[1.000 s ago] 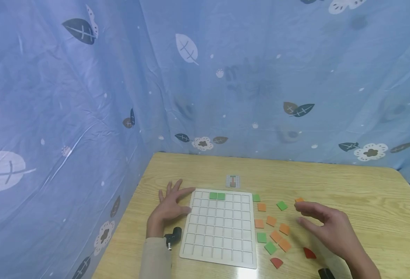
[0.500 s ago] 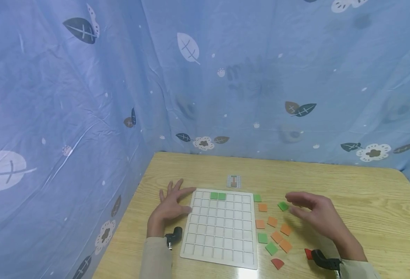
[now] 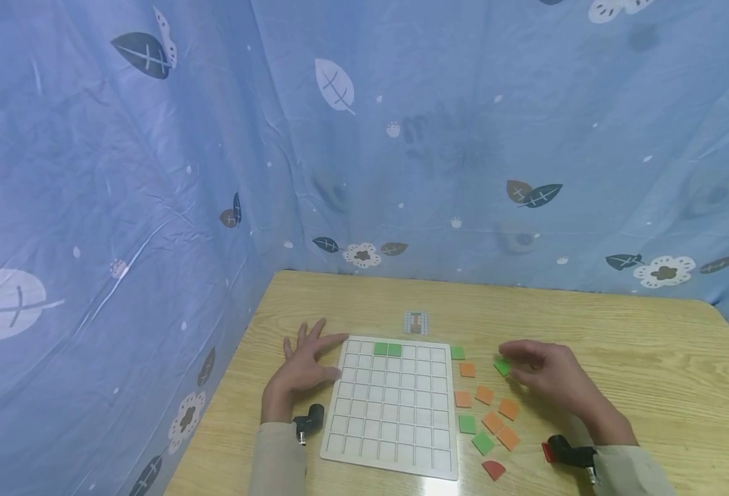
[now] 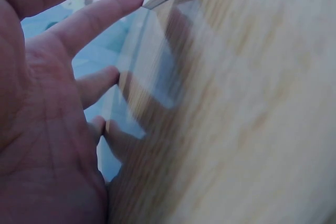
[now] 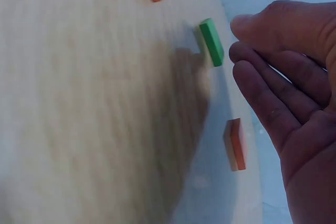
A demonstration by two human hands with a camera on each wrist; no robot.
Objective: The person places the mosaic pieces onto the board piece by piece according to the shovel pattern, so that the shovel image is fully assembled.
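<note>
My left hand [image 3: 301, 372] lies beside the white grid board [image 3: 391, 411], its spread fingers and thumb touching the board's upper left edge. In the left wrist view, fingertips [image 4: 137, 3] meet the board's corner. Two green square tiles [image 3: 387, 349] sit side by side in the board's top row. Right of the board, my right hand [image 3: 553, 375] hovers at a loose green tile [image 3: 501, 366], thumb and fingers bent towards each other. In the right wrist view, that green tile [image 5: 211, 42] stands just apart from the fingertips, and an orange tile [image 5: 238, 145] lies beyond.
Several orange tiles [image 3: 484, 395] and green tiles [image 3: 467, 424] are scattered right of the board. A red quarter-round tile [image 3: 494, 470] lies near the front; another red tile [image 3: 548, 452] is partly hidden by the right wrist camera. A small printed card [image 3: 416, 323] lies behind the board.
My right hand has moved left and down to the loose green tile, its thumb and fingers drawing closer together. An orange tile is now hidden behind it. The left hand has stayed still.
</note>
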